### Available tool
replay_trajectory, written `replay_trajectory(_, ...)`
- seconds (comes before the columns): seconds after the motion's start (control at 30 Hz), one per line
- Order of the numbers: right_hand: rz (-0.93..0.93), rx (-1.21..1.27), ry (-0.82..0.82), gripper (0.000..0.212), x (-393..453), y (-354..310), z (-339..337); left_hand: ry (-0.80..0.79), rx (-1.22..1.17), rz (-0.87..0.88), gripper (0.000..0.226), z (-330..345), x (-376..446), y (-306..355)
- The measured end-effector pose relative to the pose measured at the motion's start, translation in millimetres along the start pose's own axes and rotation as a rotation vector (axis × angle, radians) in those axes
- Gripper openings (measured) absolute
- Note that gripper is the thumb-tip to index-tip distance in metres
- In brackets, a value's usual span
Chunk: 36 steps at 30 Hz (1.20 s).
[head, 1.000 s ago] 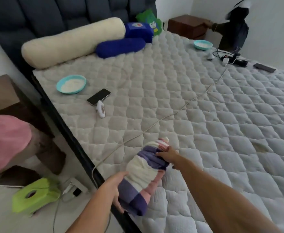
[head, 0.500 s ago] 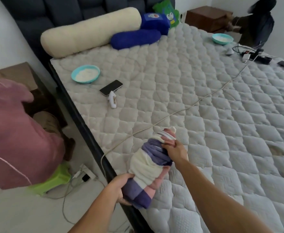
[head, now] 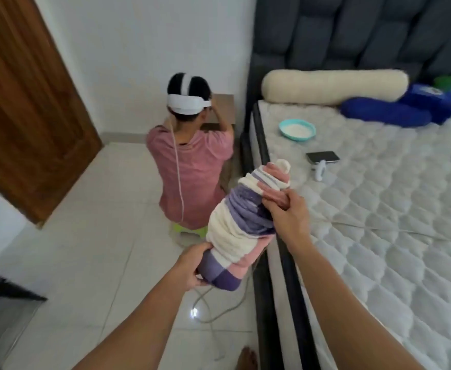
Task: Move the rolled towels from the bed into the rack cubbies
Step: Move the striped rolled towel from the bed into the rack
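Keep the left hand point(head: 192, 265) and right hand point(head: 286, 217) clamped on the rolled towel point(head: 240, 222) (2 grips), carrying it level so it stays rolled.

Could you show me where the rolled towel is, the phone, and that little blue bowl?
rolled towel point(head: 239, 225): head view, on its cream band in the middle of the roll.
phone point(head: 322, 157): head view, on its dark screen.
blue bowl point(head: 297, 129): head view, on the white contents at its centre.
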State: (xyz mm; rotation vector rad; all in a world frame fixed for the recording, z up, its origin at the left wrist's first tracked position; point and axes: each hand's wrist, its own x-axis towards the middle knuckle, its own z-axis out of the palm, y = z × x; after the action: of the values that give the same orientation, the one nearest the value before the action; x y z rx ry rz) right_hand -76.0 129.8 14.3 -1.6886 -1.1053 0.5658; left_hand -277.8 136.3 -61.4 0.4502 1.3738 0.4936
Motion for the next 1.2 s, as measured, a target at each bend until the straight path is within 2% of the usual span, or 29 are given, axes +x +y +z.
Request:
replay_trajectory(0.13,-0.204,-0.028,-0.308,0.024,-63.3,-75.0,108.3,0.225,-0.224,0.130,0.034,-142.0,-71.0,-24.4)
replay_trajectory(0.3,-0.409,0.020,-0.673,0.018,-179.7,-159.2,234.8,0.525,-0.471,0.214,0.019,-290.0,-162.7,-77.8)
replay_trajectory(0.43,-0.536,0.105,-0.942,0.016,-272.9,-214.0,318.0,0.676,-0.690,0.248,0.017,-371.2,-220.0,-136.5)
replay_trajectory(0.53,-0.595,0.078,-1.184,0.016,-341.8,-239.1,379.3,0.784,-0.861,0.207,0.019,-423.3,-253.4,-184.5)
replay_trajectory(0.67,-0.577,-0.017,-1.440,0.014,-419.3,-253.2,457.1,0.958,-0.992,0.143,0.038,-494.9,-274.8,-229.3)
replay_trajectory(0.8,-0.583,-0.089,-1.545,0.016,-469.6,-268.5,530.3,0.999,-1.086,0.068,0.051,-552.5,-275.3,-243.0)
replay_trajectory(1.03,-0.692,-0.214,-1.625,0.038,-513.2,-294.7,635.7,0.909,-1.262,0.073,0.047,-608.2,-253.5,-224.7)
replay_trajectory(1.2,-0.714,-0.325,-1.597,0.054,-522.9,-310.6,712.6,0.905,-1.283,0.124,0.045,-670.9,-233.2,-203.0)
